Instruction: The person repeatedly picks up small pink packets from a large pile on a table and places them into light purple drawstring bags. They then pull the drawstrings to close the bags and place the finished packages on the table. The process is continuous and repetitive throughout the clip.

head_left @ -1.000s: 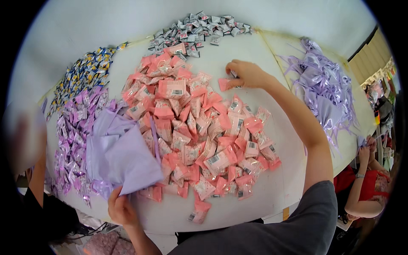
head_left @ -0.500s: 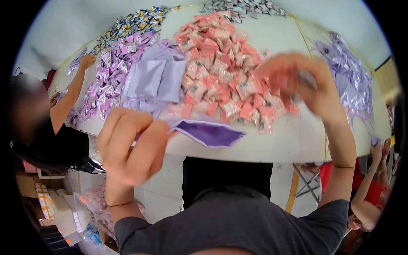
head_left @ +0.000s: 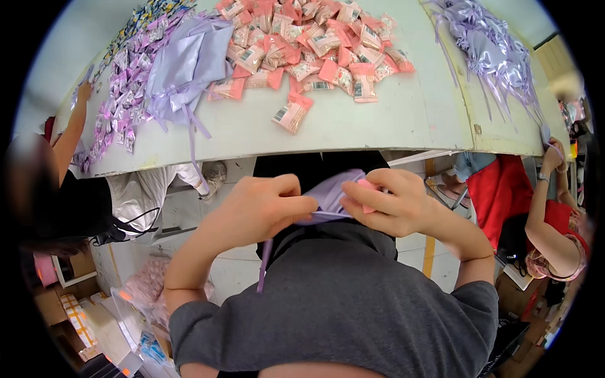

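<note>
Item, in hand: one lavender satin pouch (head_left: pixel 328 195), at the centre of the frame, below the desk (head_left: pixel 378 120) edge and in front of the wearer's dark trousers; a loose ribbon (head_left: pixel 265 264) hangs to its left. Left hand (head_left: pixel 271 208): thumb and fingers pinching the pouch's edge. Right hand (head_left: pixel 394 201): fingers closed round a pink packet (head_left: pixel 367 189), mostly hidden, at the pouch's other side.

State of work, in our judgement: partway through this pouch. Done: pouch picked up, packet brought to it. Left: the packet is not yet released, and the ribbon is untied. What the pouch already contains we cannot tell.

Stock on the desk: pink packets (head_left: pixel 321 44) heaped at upper centre; flat lavender pouches (head_left: pixel 186 60) stacked at upper left, over purple packets (head_left: pixel 129 82); blue-and-yellow packets (head_left: pixel 148 16) at the upper left edge; gathered lavender pouches (head_left: pixel 485 44) piled at upper right, which we judge to be finished ones.

Changes from half a second ago: the right hand, then raised apart over the pink packets, now meets the left at the pouch; the pouch's mouth, then gaping toward us, is now bunched between them; the desk sits higher in the frame, and the silver-grey packets have left view.
</note>
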The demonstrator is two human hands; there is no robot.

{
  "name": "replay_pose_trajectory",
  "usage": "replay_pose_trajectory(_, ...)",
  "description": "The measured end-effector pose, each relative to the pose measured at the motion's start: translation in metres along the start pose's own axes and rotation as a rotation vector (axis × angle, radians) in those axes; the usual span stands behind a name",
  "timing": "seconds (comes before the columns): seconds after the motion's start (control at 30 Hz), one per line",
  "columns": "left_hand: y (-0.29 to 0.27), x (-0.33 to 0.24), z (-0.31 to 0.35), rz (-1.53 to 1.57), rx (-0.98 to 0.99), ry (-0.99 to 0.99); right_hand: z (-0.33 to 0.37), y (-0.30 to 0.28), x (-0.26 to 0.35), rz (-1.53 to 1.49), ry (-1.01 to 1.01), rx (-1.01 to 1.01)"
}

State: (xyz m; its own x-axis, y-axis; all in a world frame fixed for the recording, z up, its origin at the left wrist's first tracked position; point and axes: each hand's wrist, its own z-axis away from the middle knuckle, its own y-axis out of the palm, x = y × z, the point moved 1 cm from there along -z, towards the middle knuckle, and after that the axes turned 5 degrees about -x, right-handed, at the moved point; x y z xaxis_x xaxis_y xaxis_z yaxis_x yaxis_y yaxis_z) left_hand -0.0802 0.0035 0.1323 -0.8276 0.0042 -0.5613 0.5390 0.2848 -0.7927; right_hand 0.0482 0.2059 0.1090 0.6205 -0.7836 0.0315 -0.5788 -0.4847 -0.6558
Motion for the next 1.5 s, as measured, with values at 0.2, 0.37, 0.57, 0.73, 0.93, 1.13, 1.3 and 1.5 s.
replay_pose_trajectory(0.2,0.021,0.002,-0.007,-0.07,0.006,0.089,0.017,-0.006,-0.002,-0.054,-0.026,0.013)
replay_pose_trajectory(0.37,0.035,0.011,-0.01,-0.102,0.163,0.168,0.024,-0.009,0.013,-0.206,0.058,0.529)
replay_pose_trajectory(0.57,0.052,0.008,-0.019,-0.103,0.114,0.302,0.053,0.023,0.014,-0.315,0.421,1.035)
replay_pose_trajectory(0.73,0.083,0.0,-0.009,-0.161,0.167,0.487,0.041,0.05,-0.005,-0.944,1.552,1.073)
replay_pose_trajectory(0.93,0.1,0.001,-0.006,-0.339,-0.095,0.482,0.039,0.066,0.012,-1.102,1.933,0.477)
replay_pose_trajectory(1.13,0.111,0.008,0.007,-0.311,-0.167,0.343,0.047,0.041,0.002,-0.859,1.25,0.504)
replay_pose_trajectory(1.3,0.099,0.013,0.023,-0.046,-0.381,0.042,0.057,0.015,0.002,-0.4,1.175,0.531)
replay_pose_trajectory(1.5,0.133,0.05,0.054,0.454,-0.453,-0.618,0.097,0.084,0.012,-0.563,1.402,0.249)
